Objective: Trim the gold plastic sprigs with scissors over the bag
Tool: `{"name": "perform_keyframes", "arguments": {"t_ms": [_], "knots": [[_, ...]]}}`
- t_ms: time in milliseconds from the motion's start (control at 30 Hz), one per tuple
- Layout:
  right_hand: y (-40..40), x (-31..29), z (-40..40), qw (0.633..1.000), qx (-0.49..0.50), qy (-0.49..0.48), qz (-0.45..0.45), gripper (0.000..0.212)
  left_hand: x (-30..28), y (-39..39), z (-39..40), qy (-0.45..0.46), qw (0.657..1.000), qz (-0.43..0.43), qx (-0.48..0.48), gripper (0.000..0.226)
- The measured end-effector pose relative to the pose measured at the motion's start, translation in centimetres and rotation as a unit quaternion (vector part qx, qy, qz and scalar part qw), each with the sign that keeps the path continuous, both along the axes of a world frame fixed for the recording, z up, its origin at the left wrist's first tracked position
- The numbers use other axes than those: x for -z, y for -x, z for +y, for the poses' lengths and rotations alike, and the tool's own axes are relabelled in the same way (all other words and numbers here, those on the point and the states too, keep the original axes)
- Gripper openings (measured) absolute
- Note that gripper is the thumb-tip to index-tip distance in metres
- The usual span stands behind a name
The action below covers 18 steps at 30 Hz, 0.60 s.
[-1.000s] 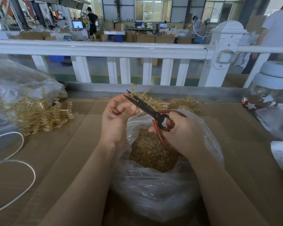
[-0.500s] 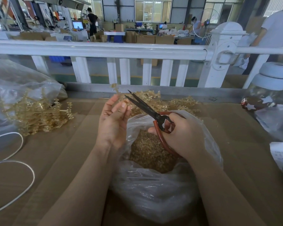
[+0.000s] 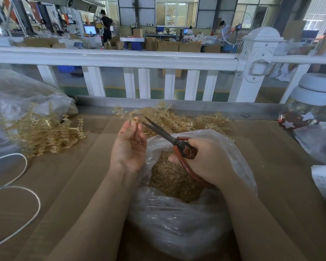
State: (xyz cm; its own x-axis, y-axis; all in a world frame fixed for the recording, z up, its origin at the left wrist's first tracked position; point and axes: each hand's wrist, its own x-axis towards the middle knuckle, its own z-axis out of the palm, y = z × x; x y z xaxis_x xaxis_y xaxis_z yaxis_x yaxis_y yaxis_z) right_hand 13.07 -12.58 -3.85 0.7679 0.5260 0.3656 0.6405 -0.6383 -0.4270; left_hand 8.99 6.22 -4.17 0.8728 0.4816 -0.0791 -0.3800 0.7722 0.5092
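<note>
Mid-trim: the left hand pinches a small gold plastic sprig beside the clear plastic bag, the right hand grips red-handled scissors (blades parted), so closing them on the sprig looks next.

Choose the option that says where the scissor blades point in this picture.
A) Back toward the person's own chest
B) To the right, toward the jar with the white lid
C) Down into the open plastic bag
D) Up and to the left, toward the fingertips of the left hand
D: the right hand grips the red-handled scissors, whose blades run up and left to the left hand.
</note>
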Motion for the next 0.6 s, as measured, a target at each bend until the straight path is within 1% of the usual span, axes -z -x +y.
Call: {"name": "perform_keyframes", "arguments": {"t_ms": [67,167,233,300,400,433,500,533,567,600], "knots": [[-0.2,0.1,0.0,0.999,-0.006,-0.02,0.031,0.044,0.0,0.0,0.1,0.019,1.0,0.011,-0.003,0.013],[-0.3,0.3,0.0,0.991,-0.012,-0.101,0.091,0.047,-0.1,0.0,0.0,0.031,0.999,0.029,-0.004,0.014],[-0.5,0.5,0.1,0.977,-0.016,-0.162,0.135,0.052,-0.3,-0.1,0.0,0.029,0.999,0.041,0.006,0.013],[-0.8,0.8,0.1,0.965,-0.015,-0.205,0.163,0.051,-0.5,0.0,-0.2,0.012,0.998,0.056,0.027,0.006],[-0.8,0.5,0.3,0.936,-0.022,-0.271,0.223,0.06,-0.7,0.0,-0.8,-0.004,0.995,0.08,0.055,0.008],[-0.8,0.2,0.3,0.922,-0.025,-0.291,0.254,0.057,-0.7,0.0,-0.9,0.001,0.995,0.084,0.057,0.009],[-0.6,-0.7,0.1,0.886,-0.044,-0.325,0.328,0.037,-0.7,-0.1,-0.6,0.041,0.994,0.086,0.05,0.013],[-0.4,-1.1,0.0,0.864,-0.063,-0.347,0.36,0.031,-0.6,0.0,-0.4,0.063,0.993,0.086,0.044,0.015],[-0.3,-1.5,-0.2,0.85,-0.08,-0.359,0.377,0.029,-0.6,0.0,-0.1,0.077,0.992,0.087,0.04,0.015],[-0.3,-1.6,-0.5,0.853,-0.084,-0.354,0.374,0.033,-0.5,0.0,0.0,0.076,0.992,0.088,0.039,0.014]]}}
